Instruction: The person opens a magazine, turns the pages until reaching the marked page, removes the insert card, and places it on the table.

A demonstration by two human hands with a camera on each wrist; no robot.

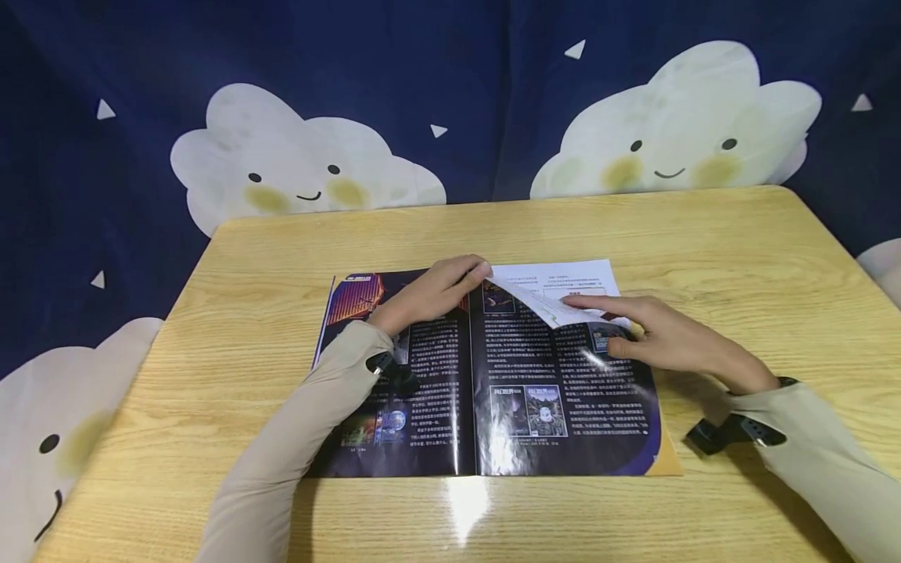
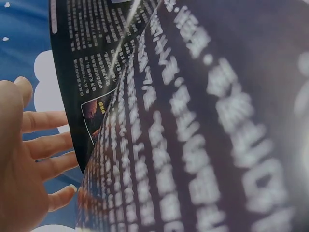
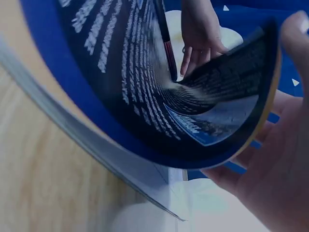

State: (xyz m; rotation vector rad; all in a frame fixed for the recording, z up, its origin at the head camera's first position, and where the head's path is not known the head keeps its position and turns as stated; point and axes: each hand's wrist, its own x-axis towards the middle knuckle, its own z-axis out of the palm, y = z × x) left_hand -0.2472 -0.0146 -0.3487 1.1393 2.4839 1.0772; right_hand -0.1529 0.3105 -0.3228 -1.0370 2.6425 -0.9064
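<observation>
A magazine point(image 1: 436, 407) lies spread on the table, its dark pages covered in pale print and small pictures. The upper right part of its right-hand page point(image 1: 538, 301) bends up and over, showing a white underside. My right hand point(image 1: 662, 336) is at this page's outer edge, fingers behind the curved sheet. In the right wrist view the thumb point(image 3: 295, 29) stands apart from the paper. My left hand point(image 1: 439, 289) rests at the magazine's top edge by the spine. In the left wrist view its fingers point(image 2: 50, 145) extend beside the dark page, partly hidden by it.
The light wooden table point(image 1: 232, 344) reaches past the magazine on all sides. Behind it hangs a dark blue cloth point(image 1: 479, 70) with smiling clouds and small white triangles. Each wrist wears a black band point(image 1: 763, 430) over a beige sleeve.
</observation>
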